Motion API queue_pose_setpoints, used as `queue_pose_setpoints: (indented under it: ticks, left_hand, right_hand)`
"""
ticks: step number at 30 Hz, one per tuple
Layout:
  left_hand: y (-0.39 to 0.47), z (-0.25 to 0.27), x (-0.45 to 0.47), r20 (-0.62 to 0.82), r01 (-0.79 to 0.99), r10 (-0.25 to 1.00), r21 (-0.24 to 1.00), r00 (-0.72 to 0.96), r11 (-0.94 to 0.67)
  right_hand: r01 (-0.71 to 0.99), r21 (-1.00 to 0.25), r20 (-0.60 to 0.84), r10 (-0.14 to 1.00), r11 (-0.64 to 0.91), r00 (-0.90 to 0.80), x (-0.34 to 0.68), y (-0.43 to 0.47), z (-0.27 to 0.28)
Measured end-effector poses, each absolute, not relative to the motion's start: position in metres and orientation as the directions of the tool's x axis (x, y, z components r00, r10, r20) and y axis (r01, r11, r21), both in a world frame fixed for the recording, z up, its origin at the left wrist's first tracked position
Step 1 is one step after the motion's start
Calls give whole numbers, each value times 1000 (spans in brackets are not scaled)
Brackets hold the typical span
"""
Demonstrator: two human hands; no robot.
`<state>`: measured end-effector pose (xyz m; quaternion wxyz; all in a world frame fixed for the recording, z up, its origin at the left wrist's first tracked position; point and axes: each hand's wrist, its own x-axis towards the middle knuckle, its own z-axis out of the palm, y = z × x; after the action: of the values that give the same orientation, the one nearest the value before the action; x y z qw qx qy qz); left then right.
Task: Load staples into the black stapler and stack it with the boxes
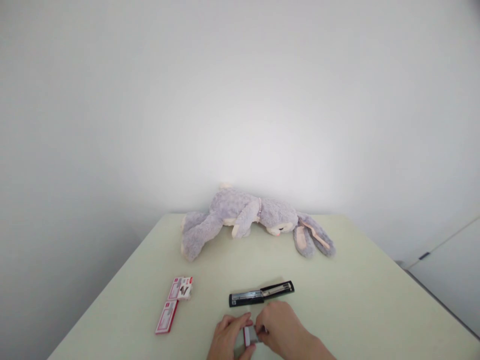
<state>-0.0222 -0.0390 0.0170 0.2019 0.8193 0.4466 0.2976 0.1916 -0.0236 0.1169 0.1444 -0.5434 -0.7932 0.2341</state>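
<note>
My left hand (225, 338) grips a small red-and-white staple box (246, 337) near the table's front edge, index finger at its far end and thumb at its near end. Grey staples (253, 334) show at the box's right side. My right hand (280, 326) is closed in a pinch on these staples, its fingertips partly hidden. Just beyond both hands lies a black stapler (245, 298), opened out flat with its metal rail showing.
To the left lie a red-and-white box (166, 318), a similar box (174, 288) and a white box with a stapler picture (185, 289). A grey plush rabbit (232, 205) lies on its side along the wall (240, 100) at the table's (337, 300) back edge.
</note>
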Motion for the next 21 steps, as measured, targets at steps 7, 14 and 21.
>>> queue_pose_setpoints:
  ticks: [7,14,21]
  left_hand:
    - [-36,13,-23,336,607,831,570,442,-554]
    - [-37,13,-26,366,641,850,559,378,-526]
    - [-43,10,-3,317,712,901,555,298,-431]
  right_hand:
    - [775,-537,-21,913,334,-408,209,-22,120]
    - [759,-635,-140,944,146,-299,266,-41,102]
    - [737,-661,-154,935,144,-320,263,-49,88]
